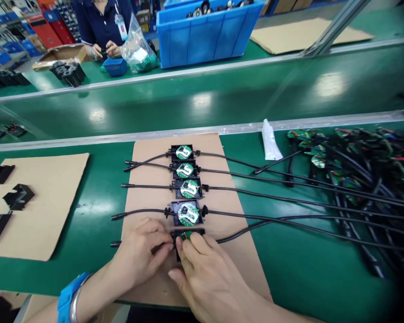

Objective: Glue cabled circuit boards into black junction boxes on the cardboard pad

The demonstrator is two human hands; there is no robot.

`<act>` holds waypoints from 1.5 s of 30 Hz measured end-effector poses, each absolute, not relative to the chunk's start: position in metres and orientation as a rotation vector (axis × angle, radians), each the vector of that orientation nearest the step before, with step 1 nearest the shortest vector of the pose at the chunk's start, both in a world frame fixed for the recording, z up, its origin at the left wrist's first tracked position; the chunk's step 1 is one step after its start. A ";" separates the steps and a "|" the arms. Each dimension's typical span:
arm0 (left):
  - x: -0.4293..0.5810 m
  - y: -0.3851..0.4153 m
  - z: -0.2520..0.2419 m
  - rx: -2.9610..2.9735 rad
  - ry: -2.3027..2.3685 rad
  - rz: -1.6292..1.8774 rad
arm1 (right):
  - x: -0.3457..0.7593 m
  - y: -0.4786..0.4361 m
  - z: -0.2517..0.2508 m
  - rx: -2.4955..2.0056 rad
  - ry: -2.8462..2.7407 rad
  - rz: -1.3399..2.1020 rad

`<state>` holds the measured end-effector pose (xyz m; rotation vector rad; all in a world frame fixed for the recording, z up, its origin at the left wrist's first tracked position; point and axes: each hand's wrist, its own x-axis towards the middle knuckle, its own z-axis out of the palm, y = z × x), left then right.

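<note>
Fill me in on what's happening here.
The left hand is at the left end of the nearest case, the right hand over its green board. Four more cases lie in a row beyond it on the cardboard, each with a round board and cables out both sides. More cables are heaped at right.

Touching the nearest black housing [197, 231] with left hand [144, 249] and right hand [208, 269].
Facing four cabled circuit boards [188, 214], housed in a row on a cardboard sheet [220, 202].
</note>
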<state>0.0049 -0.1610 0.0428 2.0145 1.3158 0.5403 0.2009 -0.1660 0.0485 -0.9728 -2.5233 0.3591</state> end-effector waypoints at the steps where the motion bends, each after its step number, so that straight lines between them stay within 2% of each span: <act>1: 0.003 -0.157 0.044 2.018 1.299 0.528 | 0.208 -0.161 0.054 -0.966 -2.503 0.447; 3: -0.002 -0.144 0.045 2.082 1.313 0.539 | 0.227 -0.145 0.063 -0.942 -2.435 0.517; 6: -0.008 -0.122 0.041 2.221 1.419 0.525 | 0.253 -0.115 0.057 -1.020 -2.394 0.431; 11: -0.008 -0.117 0.046 2.188 1.360 0.555 | 0.273 -0.093 0.034 -1.032 -2.375 0.709; 19: -0.005 -0.134 0.059 2.186 1.433 0.463 | 0.266 -0.104 0.073 -0.946 -2.534 0.623; 30: 0.007 -0.118 0.052 2.288 1.427 0.238 | 0.249 -0.072 0.066 -1.031 -2.772 0.667; 34: 0.004 -0.116 0.052 2.139 1.418 0.284 | 0.244 -0.068 0.063 -0.989 -2.795 0.690; 39: 0.001 -0.112 0.051 2.013 1.385 0.399 | 0.239 -0.070 0.049 -0.934 -2.794 0.560; 45: 0.009 -0.113 0.057 2.043 1.353 0.474 | 0.238 -0.072 0.044 -0.910 -2.800 0.520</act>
